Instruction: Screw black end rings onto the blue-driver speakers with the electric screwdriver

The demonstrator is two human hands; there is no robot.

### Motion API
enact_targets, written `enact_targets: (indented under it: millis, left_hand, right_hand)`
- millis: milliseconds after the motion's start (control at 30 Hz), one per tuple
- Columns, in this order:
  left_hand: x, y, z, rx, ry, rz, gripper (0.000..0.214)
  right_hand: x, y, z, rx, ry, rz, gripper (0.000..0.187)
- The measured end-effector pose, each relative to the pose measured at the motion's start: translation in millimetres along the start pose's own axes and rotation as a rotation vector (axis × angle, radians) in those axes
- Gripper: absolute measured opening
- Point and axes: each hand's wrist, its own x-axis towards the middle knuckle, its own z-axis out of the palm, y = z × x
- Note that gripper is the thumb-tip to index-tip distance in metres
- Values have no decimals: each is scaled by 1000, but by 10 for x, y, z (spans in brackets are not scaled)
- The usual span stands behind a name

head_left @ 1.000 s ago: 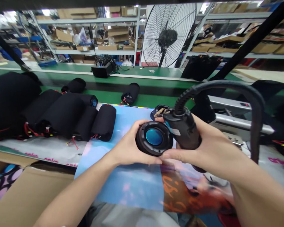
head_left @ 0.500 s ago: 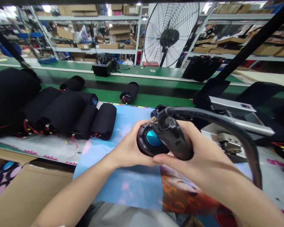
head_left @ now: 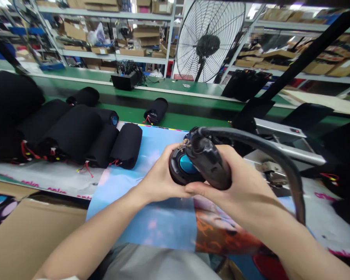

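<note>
black rolls [head_left: 76, 136] crowd left; blue mat [head_left: 151, 221] free below hands.

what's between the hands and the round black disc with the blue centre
Nothing visible: the left hand grips the round black disc with the blue centre; the right hand holds a black hosed tool over it.

No words can be read here. Pink letters [head_left: 29, 182] run along the near edge of the white sheet [head_left: 51, 175], but they are too blurry. Orange marks [head_left: 205, 230] on the blue poster [head_left: 151, 225] are too smeared to read.
</note>
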Motion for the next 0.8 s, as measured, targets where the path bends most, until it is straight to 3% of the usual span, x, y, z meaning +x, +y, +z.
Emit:
enact_targets:
  millis: [100,233,533,633,800]
  left_hand:
    - [-4,-3,-11,1,-21,-8,99]
    - [-3,26,-32,40,-53,-18,99]
    - [22,72,-26,86,-84,-15,97]
    - [13,46,-29,133,-61,17,98]
    - [-1,70,44,179,52,82,126]
  right_hand:
    - [-17,59,57,47,68,-27,61]
    - [22,87,-55,14,-56,9,58]
    - [249,84,-339,-48,-274,-160,64]
    - [270,96,-320,-2,-273,-173,66]
    - [234,134,-208,102,-196,-85,79]
